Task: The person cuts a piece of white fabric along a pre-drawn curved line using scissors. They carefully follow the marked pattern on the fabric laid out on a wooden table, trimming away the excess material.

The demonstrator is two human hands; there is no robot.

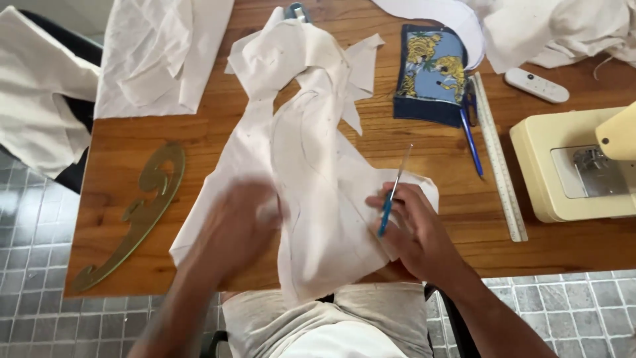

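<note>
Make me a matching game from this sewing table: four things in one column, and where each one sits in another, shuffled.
Things:
1. scissors
2. curved ruler
3. remote control
4. sewing machine

Places:
A. left part of the table, bare wood
B. right edge of the table
C. in the right hand, over the pale fabric
D. far right, near the crumpled cloth

Pairs: 1-C, 2-A, 3-D, 4-B
</note>
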